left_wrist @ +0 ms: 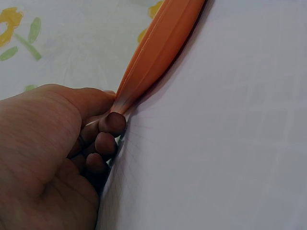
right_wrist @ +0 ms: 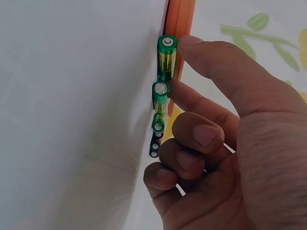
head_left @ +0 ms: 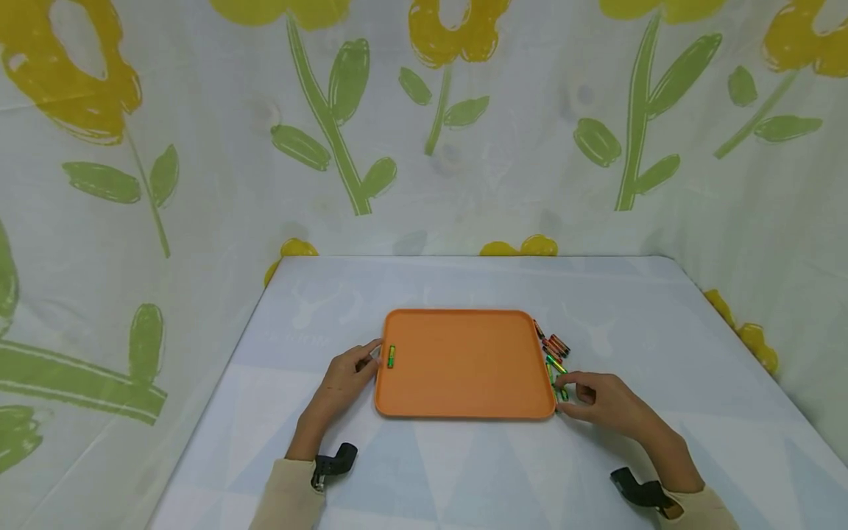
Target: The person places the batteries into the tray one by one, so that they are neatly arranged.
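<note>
An orange tray (head_left: 464, 364) lies flat on the table, with one green battery (head_left: 391, 357) upon it near the left rim. My left hand (head_left: 344, 379) holds the tray's left edge between thumb and fingers; the left wrist view shows the tray rim (left_wrist: 158, 52) at the fingertips. Beside the tray's right edge, my right hand (head_left: 612, 401) pinches a green battery (right_wrist: 167, 60) between thumb and index finger, its other fingers curled. Farther along that edge lie more green batteries (right_wrist: 160, 98) and several red-and-black batteries (head_left: 559, 344), partly overlapping.
The table (head_left: 464, 471) has a pale cloth with light blue triangles. Behind it and at its sides hangs a white curtain (head_left: 517, 184) printed with yellow flowers and green leaves. A black strap-on device (head_left: 334, 460) sits on the left wrist, and another (head_left: 639, 489) on the right.
</note>
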The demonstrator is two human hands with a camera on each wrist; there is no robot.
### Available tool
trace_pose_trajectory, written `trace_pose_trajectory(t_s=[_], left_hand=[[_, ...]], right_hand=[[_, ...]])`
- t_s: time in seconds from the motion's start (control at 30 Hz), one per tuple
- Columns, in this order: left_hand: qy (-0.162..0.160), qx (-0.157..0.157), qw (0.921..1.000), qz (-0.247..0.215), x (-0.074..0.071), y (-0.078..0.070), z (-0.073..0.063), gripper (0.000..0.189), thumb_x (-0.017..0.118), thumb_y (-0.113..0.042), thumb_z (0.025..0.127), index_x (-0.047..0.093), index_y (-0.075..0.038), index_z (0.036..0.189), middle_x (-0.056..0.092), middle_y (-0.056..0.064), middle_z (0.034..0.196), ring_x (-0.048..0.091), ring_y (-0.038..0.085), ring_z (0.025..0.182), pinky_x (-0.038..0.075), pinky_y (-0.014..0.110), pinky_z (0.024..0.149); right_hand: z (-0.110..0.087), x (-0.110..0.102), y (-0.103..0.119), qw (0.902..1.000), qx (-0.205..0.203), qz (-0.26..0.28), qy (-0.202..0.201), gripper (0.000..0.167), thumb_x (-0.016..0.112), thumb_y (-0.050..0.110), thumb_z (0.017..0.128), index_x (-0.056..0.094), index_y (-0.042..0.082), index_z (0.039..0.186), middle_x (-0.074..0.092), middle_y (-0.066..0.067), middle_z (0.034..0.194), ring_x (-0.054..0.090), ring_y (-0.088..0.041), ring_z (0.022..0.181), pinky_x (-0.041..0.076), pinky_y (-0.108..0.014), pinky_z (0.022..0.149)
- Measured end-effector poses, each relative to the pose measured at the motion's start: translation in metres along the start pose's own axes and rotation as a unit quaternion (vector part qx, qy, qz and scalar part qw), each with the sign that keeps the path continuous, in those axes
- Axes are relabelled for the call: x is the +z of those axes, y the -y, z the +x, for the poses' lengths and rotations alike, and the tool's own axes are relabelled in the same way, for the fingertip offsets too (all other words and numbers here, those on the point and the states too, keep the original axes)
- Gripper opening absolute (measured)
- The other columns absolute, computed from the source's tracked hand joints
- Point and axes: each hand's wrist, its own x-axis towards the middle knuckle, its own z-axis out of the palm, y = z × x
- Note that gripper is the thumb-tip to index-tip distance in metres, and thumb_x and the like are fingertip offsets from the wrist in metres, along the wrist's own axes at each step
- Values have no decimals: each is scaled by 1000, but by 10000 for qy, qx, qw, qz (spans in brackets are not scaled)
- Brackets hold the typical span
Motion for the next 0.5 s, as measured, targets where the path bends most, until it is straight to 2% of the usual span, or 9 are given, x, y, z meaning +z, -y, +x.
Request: trace_pose_trajectory(t_s=[0.3,0.5], left_hand=[[19,-5,10000,-89,-2,-1,-2,45,60,-25,103,54,-18,147,57,-1,89,49,16,78,41,30,69],[27,38,10000,-80,-1,-1,-2,46,60,-24,103,54,-15,147,57,-2,89,48,15,78,41,29,67]], right_hand=[[-4,0,-3,9997,-172,-88,151,38,85,31,81,70,15,112,44,6,70,38,-3,62,33,-25,52],[-6,2,-7,9995,-186,-72,240,48,85,31,81,70,11,121,44,6,70,37,-3,61,34,-25,53]])
